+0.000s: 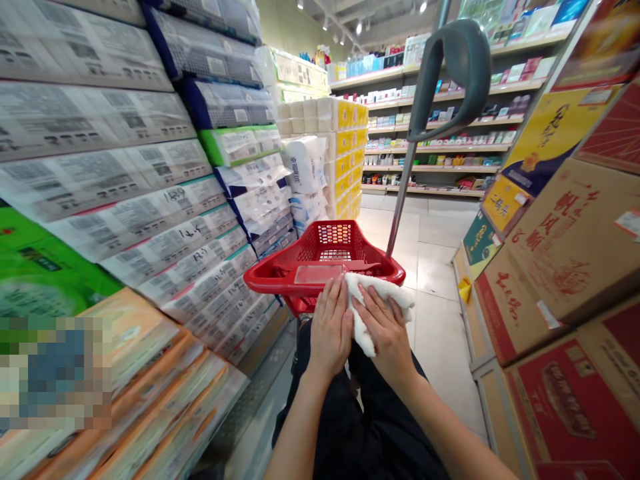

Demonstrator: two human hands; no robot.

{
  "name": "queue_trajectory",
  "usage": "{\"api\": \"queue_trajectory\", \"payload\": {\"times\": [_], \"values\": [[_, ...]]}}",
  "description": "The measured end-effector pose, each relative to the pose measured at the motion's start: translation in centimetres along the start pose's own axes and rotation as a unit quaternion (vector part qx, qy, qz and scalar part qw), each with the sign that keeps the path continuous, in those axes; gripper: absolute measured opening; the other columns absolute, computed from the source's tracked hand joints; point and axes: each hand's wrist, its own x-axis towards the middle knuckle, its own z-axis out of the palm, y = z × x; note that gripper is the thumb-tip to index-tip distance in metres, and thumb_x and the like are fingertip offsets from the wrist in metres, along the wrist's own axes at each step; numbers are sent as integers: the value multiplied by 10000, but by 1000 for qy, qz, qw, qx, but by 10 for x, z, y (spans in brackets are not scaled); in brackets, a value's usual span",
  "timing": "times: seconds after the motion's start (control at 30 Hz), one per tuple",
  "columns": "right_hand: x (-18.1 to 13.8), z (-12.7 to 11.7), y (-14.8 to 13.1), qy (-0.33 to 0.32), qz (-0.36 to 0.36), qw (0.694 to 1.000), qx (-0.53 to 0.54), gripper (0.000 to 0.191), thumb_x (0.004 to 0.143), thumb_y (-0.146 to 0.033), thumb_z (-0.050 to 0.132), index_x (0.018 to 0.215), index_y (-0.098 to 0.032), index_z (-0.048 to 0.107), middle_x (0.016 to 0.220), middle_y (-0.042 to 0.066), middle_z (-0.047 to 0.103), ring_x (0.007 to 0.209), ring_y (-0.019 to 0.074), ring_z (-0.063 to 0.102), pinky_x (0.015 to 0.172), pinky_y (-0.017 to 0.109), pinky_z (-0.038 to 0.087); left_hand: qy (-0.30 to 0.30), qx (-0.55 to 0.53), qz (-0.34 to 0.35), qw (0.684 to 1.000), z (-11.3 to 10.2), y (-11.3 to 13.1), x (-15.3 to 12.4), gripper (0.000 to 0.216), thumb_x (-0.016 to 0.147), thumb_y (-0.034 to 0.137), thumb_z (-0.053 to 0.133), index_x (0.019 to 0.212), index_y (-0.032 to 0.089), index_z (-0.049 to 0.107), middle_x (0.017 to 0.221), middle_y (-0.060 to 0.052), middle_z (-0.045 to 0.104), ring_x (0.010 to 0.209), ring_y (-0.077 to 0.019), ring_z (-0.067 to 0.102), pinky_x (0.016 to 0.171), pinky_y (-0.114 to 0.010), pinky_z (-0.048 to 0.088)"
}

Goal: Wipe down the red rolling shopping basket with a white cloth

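A red rolling shopping basket (280,275) stands in front of my knees, its long grey pull handle (400,193) rising on the right. My right hand (383,323) presses a folded white cloth (393,288) against the right part of the basket's near rim, fingers spread over it. Part of the cloth hangs below the rim. My left hand (331,330) lies flat at the middle of that rim, fingers stretched and close together, beside the cloth's left edge. Whether it touches the cloth I cannot tell. No goods show in the visible part of the basket.
Tall stacks of wrapped paper packs (100,120) line the left side. Cardboard boxes (575,260) are piled on the right. Behind the basket are yellow-and-white packs (347,160) and long shelves of goods (435,123). Pale tiles (430,243) cover the aisle floor.
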Motion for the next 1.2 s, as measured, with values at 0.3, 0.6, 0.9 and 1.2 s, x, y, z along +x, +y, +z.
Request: {"api": "queue_trajectory", "payload": {"times": [0.3, 0.6, 0.9, 1.2], "values": [[-13, -14, 61, 76, 49, 996, 27, 551, 941, -174, 481, 1479, -277, 421, 1502, 83, 469, 1422, 264, 395, 1166, 524, 312, 12, 4, 0, 1000, 0, 4, 2, 548, 1016, 239, 293, 1556, 227, 200, 1613, -61, 295, 1518, -189, 165, 1222, -440, 199], [-5, -10, 20, 46, 65, 997, -1, 584, 943, -150, 451, 1506, -284, 370, 1533, 67, 425, 1453, 270, 336, 1165, 516, 290, 4, 9, -5, 1000, 1, 2, 1, 546, 1021, 253, 280, 1559, 223, 189, 1618, -65, 283, 1521, -186, 149, 1224, -446, 190], [-4, 3, 5, 3, -13, 1000, -4, 547, 964, -159, 411, 1501, -262, 382, 1521, 46, 444, 1448, 205, 350, 1224, 445, 197, -4, 13, 4, 1000, -2, 1, 0, 545, 1021, 264, 275, 1558, 219, 192, 1622, -67, 272, 1522, -194, 146, 1224, -461, 195], [-16, -19, 67, 81, 61, 993, 56, 563, 930, -155, 484, 1473, -292, 427, 1514, 84, 451, 1424, 267, 391, 1150, 539, 348, 5, 13, 2, 1000, -1, 3, 1, 554, 1020, 244, 283, 1562, 229, 168, 1623, -64, 270, 1520, -185, 152, 1222, -441, 206]]}}
